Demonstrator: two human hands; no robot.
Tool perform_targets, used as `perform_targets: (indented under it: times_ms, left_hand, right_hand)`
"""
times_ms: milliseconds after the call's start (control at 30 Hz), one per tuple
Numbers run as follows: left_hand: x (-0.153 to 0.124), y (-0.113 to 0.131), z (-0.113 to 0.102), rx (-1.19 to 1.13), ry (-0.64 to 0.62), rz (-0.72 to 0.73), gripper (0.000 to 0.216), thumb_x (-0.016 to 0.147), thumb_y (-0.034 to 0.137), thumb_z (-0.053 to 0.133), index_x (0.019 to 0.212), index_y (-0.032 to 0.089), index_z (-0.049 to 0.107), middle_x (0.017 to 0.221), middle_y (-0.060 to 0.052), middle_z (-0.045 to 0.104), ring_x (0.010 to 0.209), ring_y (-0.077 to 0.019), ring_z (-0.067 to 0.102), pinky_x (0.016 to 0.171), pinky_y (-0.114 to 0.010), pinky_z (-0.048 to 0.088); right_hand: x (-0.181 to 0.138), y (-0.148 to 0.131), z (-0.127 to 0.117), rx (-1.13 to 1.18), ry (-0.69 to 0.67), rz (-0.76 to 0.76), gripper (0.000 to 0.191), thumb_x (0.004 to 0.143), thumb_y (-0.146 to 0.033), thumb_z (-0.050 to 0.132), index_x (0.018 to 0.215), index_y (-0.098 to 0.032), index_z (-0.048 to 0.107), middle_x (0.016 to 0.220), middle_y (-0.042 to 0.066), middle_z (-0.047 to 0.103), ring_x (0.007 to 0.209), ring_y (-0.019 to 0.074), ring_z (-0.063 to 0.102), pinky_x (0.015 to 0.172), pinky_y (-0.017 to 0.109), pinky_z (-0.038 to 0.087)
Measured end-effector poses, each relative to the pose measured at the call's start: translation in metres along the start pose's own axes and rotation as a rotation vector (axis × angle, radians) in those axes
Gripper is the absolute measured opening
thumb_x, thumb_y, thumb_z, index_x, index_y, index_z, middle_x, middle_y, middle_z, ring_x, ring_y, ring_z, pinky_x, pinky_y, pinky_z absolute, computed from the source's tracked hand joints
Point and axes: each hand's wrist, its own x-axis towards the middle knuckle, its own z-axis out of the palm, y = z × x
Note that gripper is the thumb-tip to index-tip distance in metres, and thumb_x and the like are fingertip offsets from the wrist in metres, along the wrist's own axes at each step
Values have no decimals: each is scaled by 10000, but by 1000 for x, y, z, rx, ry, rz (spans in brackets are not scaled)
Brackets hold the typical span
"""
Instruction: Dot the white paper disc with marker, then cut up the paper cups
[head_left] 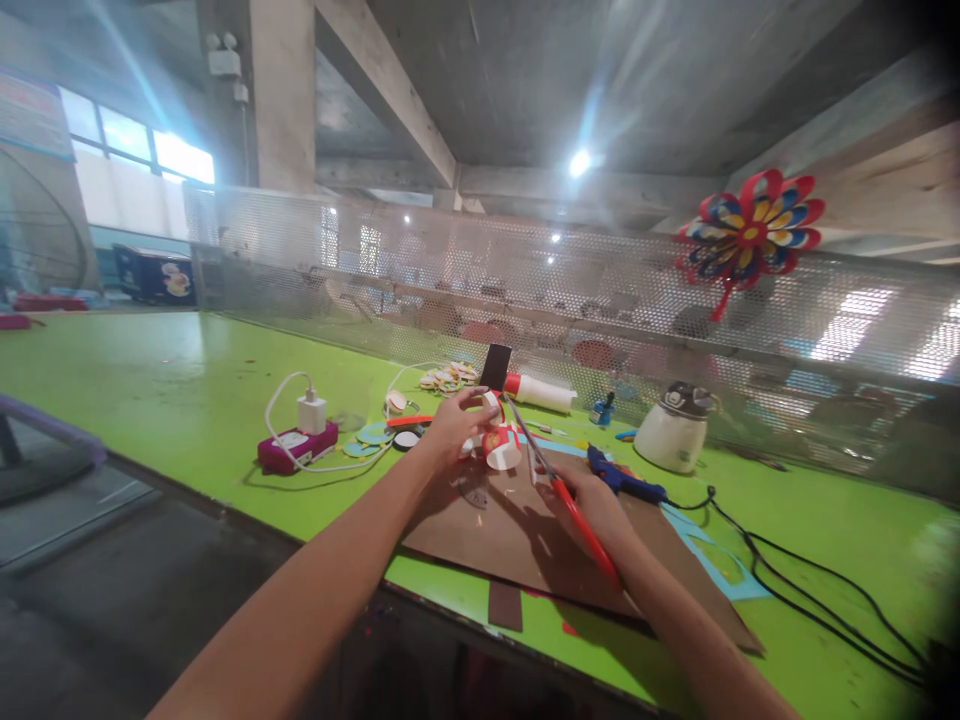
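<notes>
My left hand [453, 426] is closed on a red and white cut paper cup [501, 448], whose strips curl outward above the brown board [517, 545]. In my right hand [596, 510] are scissors with red handles [583, 530]. Their blades point up and away from me, with the tips close to the right side of the cup. Whether the blades touch the paper I cannot tell. A blue glue gun [622, 478] lies just beyond my right hand, its black cord trailing right.
Behind the hands stand a phone [496, 367] and lies a stack of paper cups [545, 393]. At left is a magenta power strip [298, 449] with a white charger [311, 411]. A white pot [671, 437] stands right, before a mesh screen [525, 270] holding a paper flower [754, 235].
</notes>
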Motion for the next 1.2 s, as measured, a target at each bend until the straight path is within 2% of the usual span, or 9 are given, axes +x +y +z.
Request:
perform_targets:
  times_ms: [200,367,500,633,833,1000,1200]
  left_hand:
    - [2,-2,1,64,-14,58,477,583,159,848,1019,133,658,999,-76,680,751,-164,672,764,-352,558]
    - [1,-2,2,153,-48,96,501,548,137,862,1013,138,677,954,-80,700,822,-190,670,781,-341,543]
    - [2,-3,2,170,-67,103,531,550,189,876,1030,150,652,942,-87,711,867,-211,679,814,-371,544]
    - [3,-4,1,177,-92,118,565,556,233,881,1059,153,636,944,-93,724,899,-224,687,825,-373,544]
    - [4,-6,1,204,-94,158,532,572,227,875,1048,153,651,958,-93,726,900,-217,685,838,-370,543]
    - [1,-2,4,201,-87,183,507,588,187,859,1051,159,654,952,-74,722,889,-193,678,846,-347,535]
    - [-3,1,7,188,-89,192,469,608,186,846,1034,161,652,953,-76,719,886,-193,673,850,-353,527]
  right_hand:
    - [-1,-3,-2,9,-14,-2,487,811,-324,461,1179,-113,703,1008,164,767,915,336,719,781,416,535]
    - [-4,-12,-5,41,-7,0,436,815,-317,446,1093,-137,730,997,148,770,904,325,720,776,401,530]
    - [-5,-11,-5,93,-8,-9,430,823,-344,456,1075,-130,731,1040,142,764,954,313,713,811,385,531]
    - [-5,-8,-5,141,-25,-17,425,851,-401,482,1087,-149,730,998,115,775,957,295,717,794,354,543]
    - [-5,-6,-4,204,0,-11,412,876,-425,501,1090,-153,723,932,100,782,933,288,722,781,346,557]
    - [-5,-3,-3,206,-1,-15,417,871,-414,507,1112,-144,714,1026,123,769,1004,299,707,817,363,557]
    - [-6,-4,-3,199,27,-16,392,879,-427,510,1099,-179,720,980,102,776,920,288,722,787,365,554]
